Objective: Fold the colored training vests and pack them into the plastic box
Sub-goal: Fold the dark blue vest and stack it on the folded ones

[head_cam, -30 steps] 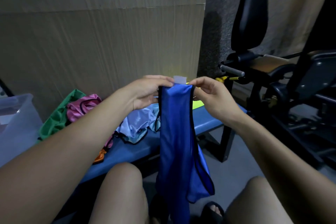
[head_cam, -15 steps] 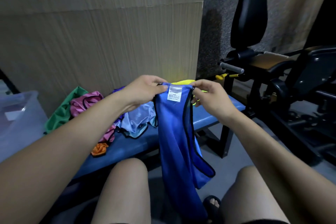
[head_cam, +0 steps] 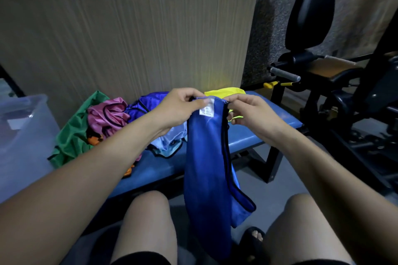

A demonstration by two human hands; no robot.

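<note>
I have the royal-blue training vest with black trim (head_cam: 206, 157) held up in front of me, hanging long and narrow from my two hands down between my knees. My left hand (head_cam: 178, 109) has its grip pinched on the top edge of the vest at its left corner, thumb and fingers curled onto the fabric just beside the small white care label (head_cam: 207, 109). My right hand (head_cam: 252, 114) pinches the top edge at the right corner, fingers curled around the black trim. The two hands are near each other, with the label between them.

Beyond the vest lies the blue padded tabletop (head_cam: 254, 135), running from near left to far right. On it, to the left, sits a loose heap of unfolded vests: a green vest (head_cam: 73, 135) at the far left, a crumpled pink vest (head_cam: 107, 114) on top of it, a purple-blue vest (head_cam: 146, 103) just to the right, and a pale light-blue vest (head_cam: 170, 142) at the near edge, partly behind my left forearm. A bit of orange fabric (head_cam: 94, 140) shows under the pink one. A yellow vest (head_cam: 224, 92) lies on the far side, just behind my hands.

The translucent plastic box (head_cam: 23, 131) stands at the left edge, beside the green vest. Black gym equipment (head_cam: 344, 84) fills the right side.
</note>
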